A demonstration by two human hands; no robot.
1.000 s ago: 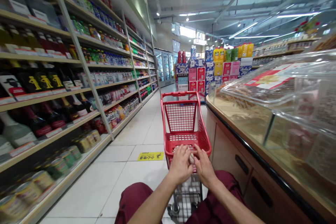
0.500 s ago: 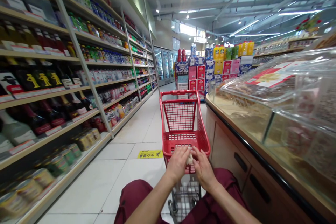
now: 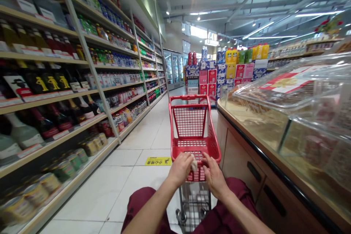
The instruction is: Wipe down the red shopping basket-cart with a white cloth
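Pinching a pale wad [image 3: 194, 164] by the red basket [image 3: 213, 142], the left hand [image 3: 180, 169] faces the half-spread right hand [image 3: 214, 176].

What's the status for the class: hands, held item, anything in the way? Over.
Left hand pinching small pale wad, material unclear. Right hand open, apart from it. Red shopping cart close ahead, possibly limiting forward reach.

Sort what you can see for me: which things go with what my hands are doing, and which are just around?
With your hands:
- small pale item, in the left hand
- right hand, close by, holding nothing visible
- red cart, probably, just beyond both hands

Just around:
- yellow floor sign
- shelved bottles
- stacked boxes
- wooden counter
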